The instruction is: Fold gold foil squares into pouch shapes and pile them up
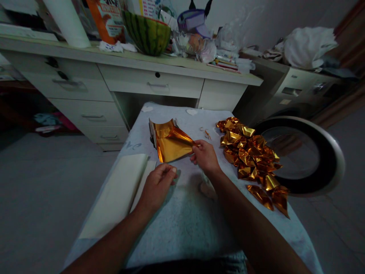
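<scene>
Gold foil sheets point(171, 146) lie at the middle of the cloth-covered table, and a dark clip-like edge shows along their left side. My right hand point(207, 156) pinches the right corner of the top sheet and lifts it, so the foil creases. Just in front of the foil is my left hand point(159, 183), its thumb and fingers pressed together; whatever they may hold is hidden. Beside that hand lies a folded stack of cream paper point(116, 194). To the right sits a pile of folded gold foil pieces point(251, 152).
Small foil scraps point(207, 134) lie beyond my right hand. Behind the table point(182, 228) stands a white desk point(154, 80) bearing a cut watermelon point(146, 34) and clutter. At right, the round door point(302, 156) of a washing machine point(296, 87) hangs open near the table edge.
</scene>
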Demonstrator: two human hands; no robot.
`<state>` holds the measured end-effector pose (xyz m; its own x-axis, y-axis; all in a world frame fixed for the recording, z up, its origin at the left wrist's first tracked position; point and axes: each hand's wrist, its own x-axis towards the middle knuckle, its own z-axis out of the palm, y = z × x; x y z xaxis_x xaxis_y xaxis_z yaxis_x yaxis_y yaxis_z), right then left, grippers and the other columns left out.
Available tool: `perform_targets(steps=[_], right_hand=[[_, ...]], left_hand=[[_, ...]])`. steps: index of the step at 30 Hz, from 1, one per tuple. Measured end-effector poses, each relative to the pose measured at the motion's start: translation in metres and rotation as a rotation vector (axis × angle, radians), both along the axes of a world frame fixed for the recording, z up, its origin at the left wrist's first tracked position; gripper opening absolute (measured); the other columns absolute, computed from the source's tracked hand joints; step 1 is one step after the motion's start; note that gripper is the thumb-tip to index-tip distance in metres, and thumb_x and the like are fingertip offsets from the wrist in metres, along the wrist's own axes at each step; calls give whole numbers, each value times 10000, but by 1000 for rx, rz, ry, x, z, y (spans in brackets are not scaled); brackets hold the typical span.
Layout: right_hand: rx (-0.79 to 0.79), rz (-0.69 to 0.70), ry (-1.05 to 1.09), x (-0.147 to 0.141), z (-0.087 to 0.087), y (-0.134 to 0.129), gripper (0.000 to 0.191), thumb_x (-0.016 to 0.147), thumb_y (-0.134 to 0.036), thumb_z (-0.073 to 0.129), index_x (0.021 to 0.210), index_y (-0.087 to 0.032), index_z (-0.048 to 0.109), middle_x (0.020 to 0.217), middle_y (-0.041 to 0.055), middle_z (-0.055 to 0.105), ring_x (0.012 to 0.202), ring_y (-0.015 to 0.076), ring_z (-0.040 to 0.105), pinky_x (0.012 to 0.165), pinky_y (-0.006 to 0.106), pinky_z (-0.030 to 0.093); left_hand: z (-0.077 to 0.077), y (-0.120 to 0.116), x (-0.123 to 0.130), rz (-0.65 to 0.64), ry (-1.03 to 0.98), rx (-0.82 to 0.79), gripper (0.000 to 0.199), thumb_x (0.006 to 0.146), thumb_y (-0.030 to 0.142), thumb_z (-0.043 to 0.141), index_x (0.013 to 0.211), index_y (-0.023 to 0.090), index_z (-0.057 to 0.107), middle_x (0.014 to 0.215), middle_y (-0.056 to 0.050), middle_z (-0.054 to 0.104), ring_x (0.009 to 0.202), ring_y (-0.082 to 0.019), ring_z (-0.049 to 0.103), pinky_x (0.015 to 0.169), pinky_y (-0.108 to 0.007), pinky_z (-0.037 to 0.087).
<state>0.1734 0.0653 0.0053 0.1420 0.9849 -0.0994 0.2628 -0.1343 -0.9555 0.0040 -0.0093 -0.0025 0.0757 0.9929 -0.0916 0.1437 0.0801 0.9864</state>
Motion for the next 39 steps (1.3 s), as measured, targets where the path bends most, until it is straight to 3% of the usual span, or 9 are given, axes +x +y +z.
perform_targets(steps=[5, 8, 12, 15, 18, 23, 30, 35, 39], right_hand=[[50, 58, 123, 19, 9, -13, 95, 800, -226, 529, 852, -172, 588, 629, -34, 637, 429, 69, 551, 376, 149, 400], [57, 113, 195, 29, 14, -22, 116, 769, -286, 574, 802, -176, 561, 555, -50, 612, 399, 68, 514, 378, 158, 392], [24, 223, 233, 40, 13, -30, 182, 734, -335, 622, 807, -186, 547, 498, -59, 596, 402, 83, 522, 403, 170, 397], [-63, 335, 195, 46, 7, -31, 204, 717, -351, 645, 798, -188, 552, 499, -56, 594, 414, 91, 528, 421, 179, 395], [-80, 383, 72, 50, 4, -30, 187, 744, -353, 630, 795, -183, 574, 553, -45, 592, 460, 95, 530, 452, 192, 389], [141, 296, -299, 49, 15, -20, 145, 815, -284, 569, 768, -163, 634, 722, 8, 631, 674, 132, 565, 625, 242, 415], [220, 547, -590, 23, 36, -7, 244, 894, -138, 462, 917, -154, 704, 891, 43, 711, 817, 144, 613, 755, 255, 418], [220, 758, -950, -2, 39, 6, 320, 890, -73, 438, 1022, -160, 716, 1086, 81, 725, 1012, 199, 627, 928, 314, 390], [193, 914, -1027, -19, 36, 15, 354, 860, -55, 464, 1095, -174, 700, 1145, 91, 715, 1068, 220, 629, 908, 308, 414]], left_hand=[[-4, 0, 2, 72, -257, -99, 322, 864, 506, 579, 882, 198, 486, 837, -3, 616, 765, -185, 679, 699, -356, 558], [-6, 1, 4, 155, -338, -97, 353, 829, 484, 636, 949, 227, 425, 879, 28, 592, 764, -170, 683, 684, -339, 562], [-5, 1, 4, 239, -264, -15, 466, 779, 306, 691, 1088, 288, 342, 1078, 12, 585, 897, -162, 660, 752, -327, 549], [-4, 1, 1, 227, -60, 38, 525, 803, 209, 614, 1223, 307, 314, 1082, 0, 585, 927, -167, 643, 807, -332, 522], [-2, 0, -3, 139, 195, 95, 433, 817, 149, 517, 1217, 284, 419, 1037, -8, 603, 892, -181, 638, 781, -322, 499], [5, -2, -4, -14, 479, 137, 458, 773, 104, 487, 1212, 234, 484, 1012, -47, 657, 899, -231, 659, 749, -325, 475], [5, -6, 1, -53, 594, 213, 611, 835, 161, 463, 1426, 184, 312, 968, -83, 677, 867, -263, 674, 710, -337, 470], [-7, -4, 0, -44, 634, 337, 391, 813, 147, 470, 1204, 162, 475, 1069, -119, 629, 936, -260, 632, 786, -375, 481], [-13, -3, -1, -96, 686, 398, 186, 795, 101, 450, 939, 200, 514, 954, -71, 578, 889, -236, 595, 767, -361, 468]])
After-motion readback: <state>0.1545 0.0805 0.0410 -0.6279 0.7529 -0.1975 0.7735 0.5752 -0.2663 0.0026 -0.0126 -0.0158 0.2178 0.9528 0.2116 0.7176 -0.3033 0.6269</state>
